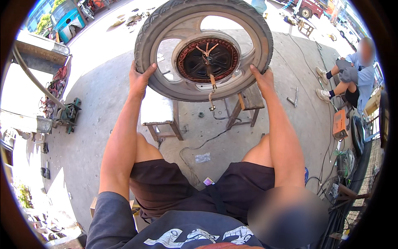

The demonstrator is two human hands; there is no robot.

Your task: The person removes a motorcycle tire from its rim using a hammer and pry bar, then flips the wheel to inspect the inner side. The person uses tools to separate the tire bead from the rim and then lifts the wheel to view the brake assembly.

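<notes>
A motor wheel (253, 45) with a black tyre and grey spoked rim is tilted up in front of me. Its hub lies open to view, with a ring of copper-coloured windings round a black centre and stripped wires sticking out of the axle. My left hand (140, 81) is closed on the tyre's lower left edge, thumb on the near face. On the lower right edge my right hand (263, 79) grips the same way. Below are a white-topped stool (156, 111) and a wooden stool (251, 99); whether the wheel touches them I cannot tell.
A thin black cable (202, 145) runs over the concrete. At the right, a person (352, 79) sits near an orange box (340, 124) and more cables. A green metal tool (70, 114) stands at the left. A T-shaped metal tool (293, 98) lies beyond my right forearm.
</notes>
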